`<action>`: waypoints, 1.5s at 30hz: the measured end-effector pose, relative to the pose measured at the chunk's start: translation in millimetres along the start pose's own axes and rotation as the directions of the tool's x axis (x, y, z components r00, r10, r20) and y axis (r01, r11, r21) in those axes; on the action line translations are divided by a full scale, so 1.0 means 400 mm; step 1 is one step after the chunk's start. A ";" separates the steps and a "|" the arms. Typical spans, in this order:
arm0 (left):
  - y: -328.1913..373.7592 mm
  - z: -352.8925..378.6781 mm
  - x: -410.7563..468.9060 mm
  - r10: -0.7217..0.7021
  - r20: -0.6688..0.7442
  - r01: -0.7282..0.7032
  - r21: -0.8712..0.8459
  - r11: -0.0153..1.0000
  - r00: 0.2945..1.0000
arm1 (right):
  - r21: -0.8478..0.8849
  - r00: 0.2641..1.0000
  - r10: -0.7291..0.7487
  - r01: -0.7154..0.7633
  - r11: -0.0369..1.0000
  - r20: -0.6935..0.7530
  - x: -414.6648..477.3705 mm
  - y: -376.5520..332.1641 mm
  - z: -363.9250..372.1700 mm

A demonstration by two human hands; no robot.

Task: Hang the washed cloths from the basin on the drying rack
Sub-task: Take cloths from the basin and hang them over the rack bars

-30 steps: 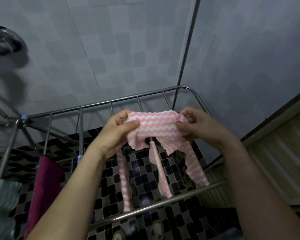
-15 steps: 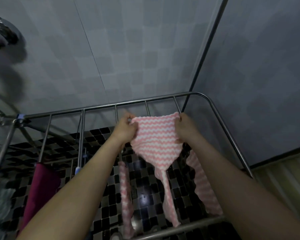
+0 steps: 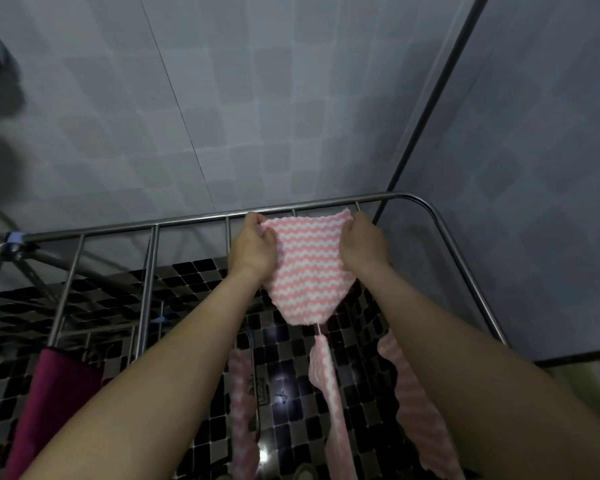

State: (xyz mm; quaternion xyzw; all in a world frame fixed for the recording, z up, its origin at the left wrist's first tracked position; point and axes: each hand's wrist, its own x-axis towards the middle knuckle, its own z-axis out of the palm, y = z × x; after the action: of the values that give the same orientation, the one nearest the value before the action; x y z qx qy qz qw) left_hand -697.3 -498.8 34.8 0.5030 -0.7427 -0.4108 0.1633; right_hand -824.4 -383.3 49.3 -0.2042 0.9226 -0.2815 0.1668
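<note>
Single view: head-worn, wide-angle. It faces forward and steeply down along both forearms onto the drying rack (image 3: 187, 220), with the checked floor (image 3: 284, 344) seen through its bars. Close range: left hand (image 3: 253, 249), right hand (image 3: 361, 244) and pink cloth (image 3: 309, 271) sit mid-frame. The tiled wall (image 3: 257, 98) fills the upper half. Straight edges bow toward the frame borders.

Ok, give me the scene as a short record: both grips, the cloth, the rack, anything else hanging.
left grip: pinches top left corner of pink-and-white wavy-striped cloth
right grip: pinches its top right corner
cloth: spread between them, top edge near the far rail of the steel drying rack; strips dangle below
draped yet: cannot tell
also hanging: dark red cloth on a rod at left
</note>
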 end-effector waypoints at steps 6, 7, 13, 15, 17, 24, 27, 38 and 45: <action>-0.023 0.001 -0.035 0.069 0.130 -0.099 0.242 0.965 0.989 | -0.106 0.980 -0.185 0.192 0.976 0.069 -0.053 -0.007 -0.002; -0.023 -0.001 -0.055 0.117 0.141 -0.153 0.273 0.950 0.983 | -0.107 0.974 -0.207 0.216 0.971 0.093 -0.070 0.000 -0.006; -0.043 -0.003 -0.170 0.235 0.292 -0.252 0.021 0.967 0.927 | 0.167 0.911 -0.162 0.105 0.980 0.380 -0.150 0.026 0.008; -0.046 0.003 -0.185 0.234 0.326 -0.255 0.021 0.967 0.916 | 0.195 0.908 -0.183 0.115 0.974 0.377 -0.159 0.025 0.015; -0.044 0.006 -0.189 0.242 0.334 -0.258 0.005 0.966 0.911 | 0.196 0.924 -0.206 0.148 0.969 0.322 -0.163 0.022 0.021; -0.020 0.012 -0.180 0.272 0.255 -0.282 0.000 0.960 0.928 | 0.239 0.958 -0.217 0.169 0.956 0.188 -0.173 0.013 0.030; -0.019 0.010 -0.183 0.286 0.308 -0.314 0.044 0.948 0.907 | 0.244 0.944 -0.226 0.166 0.955 0.241 -0.189 0.021 0.003; 0.024 -0.012 -0.099 0.184 0.391 -0.245 0.112 0.963 0.902 | 0.049 0.950 -0.156 0.149 0.988 0.270 -0.260 0.035 0.011; 0.066 0.045 -0.084 0.296 0.291 -0.393 0.374 0.840 0.910 | -0.065 0.966 -0.150 0.167 0.984 0.211 -0.284 0.016 0.043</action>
State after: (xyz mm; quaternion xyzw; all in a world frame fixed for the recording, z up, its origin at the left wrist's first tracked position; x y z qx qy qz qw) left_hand -710.5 -457.2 49.8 0.3343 -0.9061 -0.2565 0.0376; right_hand -721.1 -332.6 54.0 -0.3120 0.8919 -0.2335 0.2295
